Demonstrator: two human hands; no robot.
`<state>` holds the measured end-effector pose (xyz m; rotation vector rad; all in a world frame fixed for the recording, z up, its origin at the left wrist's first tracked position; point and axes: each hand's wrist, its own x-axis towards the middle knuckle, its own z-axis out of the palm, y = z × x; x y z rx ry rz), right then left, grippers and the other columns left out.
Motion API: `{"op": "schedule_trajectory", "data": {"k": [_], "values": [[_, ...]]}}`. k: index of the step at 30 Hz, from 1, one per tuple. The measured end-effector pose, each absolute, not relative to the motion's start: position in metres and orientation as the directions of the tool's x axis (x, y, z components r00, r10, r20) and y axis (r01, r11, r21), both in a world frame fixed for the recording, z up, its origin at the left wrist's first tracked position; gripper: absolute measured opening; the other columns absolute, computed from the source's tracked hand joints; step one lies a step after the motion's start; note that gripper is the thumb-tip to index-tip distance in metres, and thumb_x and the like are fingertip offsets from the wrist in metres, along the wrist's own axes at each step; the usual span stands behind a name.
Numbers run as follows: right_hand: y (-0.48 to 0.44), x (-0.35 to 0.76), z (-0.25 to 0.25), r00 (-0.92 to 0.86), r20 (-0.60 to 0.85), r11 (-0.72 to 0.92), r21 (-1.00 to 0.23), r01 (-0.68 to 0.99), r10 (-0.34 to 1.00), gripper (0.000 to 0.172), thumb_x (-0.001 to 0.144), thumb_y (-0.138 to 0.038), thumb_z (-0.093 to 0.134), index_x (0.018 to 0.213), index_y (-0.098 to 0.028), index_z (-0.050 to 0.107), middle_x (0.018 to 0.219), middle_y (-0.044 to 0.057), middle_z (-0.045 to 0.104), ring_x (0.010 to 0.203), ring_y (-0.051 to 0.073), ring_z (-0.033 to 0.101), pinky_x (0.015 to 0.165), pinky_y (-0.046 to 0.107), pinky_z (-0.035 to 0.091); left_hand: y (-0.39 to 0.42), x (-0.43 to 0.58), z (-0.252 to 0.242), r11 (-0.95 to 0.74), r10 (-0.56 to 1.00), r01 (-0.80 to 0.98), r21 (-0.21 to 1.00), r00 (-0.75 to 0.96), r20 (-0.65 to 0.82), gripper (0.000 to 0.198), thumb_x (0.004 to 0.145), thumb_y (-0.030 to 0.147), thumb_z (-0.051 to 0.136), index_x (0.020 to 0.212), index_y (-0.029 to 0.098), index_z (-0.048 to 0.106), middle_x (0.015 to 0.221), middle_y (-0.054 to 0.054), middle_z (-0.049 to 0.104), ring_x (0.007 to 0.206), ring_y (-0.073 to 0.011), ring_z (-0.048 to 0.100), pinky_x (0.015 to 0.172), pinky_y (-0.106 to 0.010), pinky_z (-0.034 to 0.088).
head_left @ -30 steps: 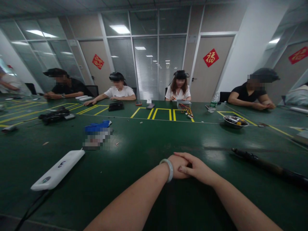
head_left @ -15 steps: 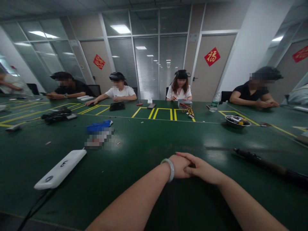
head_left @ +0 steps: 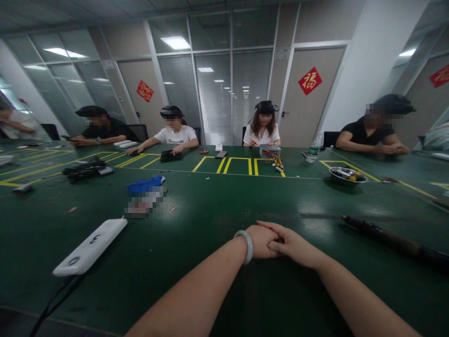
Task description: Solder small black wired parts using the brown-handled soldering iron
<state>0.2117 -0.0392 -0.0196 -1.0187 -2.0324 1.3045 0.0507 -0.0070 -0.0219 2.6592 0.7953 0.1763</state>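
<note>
My two hands are clasped together above the near part of the green table (head_left: 196, 220). My left hand (head_left: 261, 241) wears a pale bangle (head_left: 249, 247) at the wrist, and its fingers curl into my right hand, mostly hidden there. Over it lies my right hand (head_left: 293, 244), closed, with the thumb in front and the fingers across the top of the left. No other object shows between them. To the left lies a white power bank (head_left: 91, 247) marked with a 3, with a black cord at its near end.
A long black rod-like object (head_left: 393, 236) lies to the right. Farther off are a metal bowl (head_left: 347, 177) of small items, a water bottle (head_left: 315, 147), a blue object (head_left: 145, 185) and a black cable bundle (head_left: 87, 168). Several people sit along the far side.
My hands keep the same clasp, with hardly any movement. Across the table, a person in a white shirt has brought one hand to a black object. The view has shifted very slightly.
</note>
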Motion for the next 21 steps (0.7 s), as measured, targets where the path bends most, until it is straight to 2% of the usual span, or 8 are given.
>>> {"op": "schedule_trajectory", "data": {"k": [4,7,9,11,14,16,19,21], "values": [[-0.02,0.242,-0.023,-0.45,0.088,0.306,-0.846,0.438,0.888,0.063,0.085,-0.045,0.053,0.141,-0.026,0.033,0.138,0.008,0.043,0.122,0.024,0.044,0.102,0.043,0.036,-0.009,0.051,-0.018,-0.724,0.598,0.543,0.425,0.802,-0.006,0.03,0.083,0.048,0.051,0.098,0.026,0.065,0.086,0.001,0.067,0.077,-0.0148,0.062,0.066,-0.023,0.044],[-0.007,0.302,-0.025,0.051,0.332,0.184,-0.637,0.749,0.942,0.069,0.084,-0.055,0.048,0.142,-0.022,0.031,0.142,0.013,0.036,0.128,0.028,0.035,0.105,0.046,0.031,-0.011,0.051,-0.016,-0.687,0.621,0.558,0.465,0.783,-0.023,0.03,0.083,0.051,0.052,0.095,0.027,0.065,0.076,0.003,0.064,0.068,-0.0123,0.058,0.057,-0.022,0.038],[-0.009,0.353,-0.029,0.439,0.521,-0.14,-0.516,0.845,0.732,0.075,0.084,-0.059,0.044,0.142,-0.014,0.031,0.146,0.019,0.024,0.134,0.035,0.021,0.108,0.051,0.021,-0.012,0.052,-0.016,-0.675,0.636,0.566,0.473,0.772,-0.016,0.029,0.083,0.05,0.052,0.093,0.026,0.065,0.075,0.003,0.063,0.066,-0.012,0.057,0.055,-0.022,0.035],[-0.024,0.404,-0.035,0.631,0.633,-0.435,-0.463,0.773,0.449,0.082,0.085,-0.062,0.039,0.143,-0.007,0.025,0.149,0.024,0.009,0.136,0.039,0.007,0.108,0.056,0.012,-0.013,0.053,-0.015,-0.664,0.643,0.576,0.477,0.765,-0.029,0.029,0.084,0.049,0.051,0.093,0.025,0.064,0.074,0.002,0.062,0.066,-0.0119,0.056,0.055,-0.022,0.034],[-0.057,0.464,-0.044,0.678,0.646,-0.623,-0.379,0.684,0.352,0.088,0.083,-0.066,0.035,0.144,-0.003,0.021,0.147,0.027,0.01,0.135,0.042,0.008,0.105,0.06,0.012,-0.013,0.054,-0.015,-0.662,0.64,0.575,0.48,0.768,-0.036,0.029,0.084,0.049,0.05,0.094,0.025,0.064,0.074,0.002,0.061,0.066,-0.0123,0.055,0.056,-0.023,0.033],[-0.079,0.494,-0.047,0.642,0.563,-0.605,-0.287,0.743,0.521,0.087,0.082,-0.068,0.035,0.142,-0.006,0.027,0.143,0.025,0.025,0.132,0.041,0.021,0.103,0.059,0.019,-0.013,0.055,-0.014,-0.66,0.641,0.579,0.478,0.766,-0.043,0.029,0.085,0.05,0.049,0.094,0.026,0.063,0.074,0.002,0.06,0.067,-0.0129,0.055,0.055,-0.023,0.033],[-0.105,0.527,-0.05,0.397,0.418,-0.371,-0.145,0.917,0.817,0.077,0.08,-0.066,0.04,0.141,-0.02,0.032,0.14,0.013,0.038,0.124,0.033,0.038,0.101,0.05,0.029,-0.014,0.055,-0.011,-0.641,0.649,0.596,0.484,0.757,-0.074,0.031,0.086,0.05,0.047,0.095,0.026,0.063,0.074,0.002,0.06,0.067,-0.0137,0.055,0.054,-0.024,0.033],[-0.117,0.545,-0.053,0.307,0.414,-0.284,-0.118,0.952,0.857,0.076,0.077,-0.066,0.045,0.14,-0.025,0.033,0.14,0.009,0.038,0.12,0.031,0.042,0.1,0.047,0.032,-0.015,0.055,-0.01,-0.632,0.652,0.6,0.491,0.754,-0.082,0.032,0.086,0.05,0.046,0.096,0.025,0.064,0.074,0.001,0.06,0.067,-0.014,0.054,0.055,-0.024,0.033]]}}
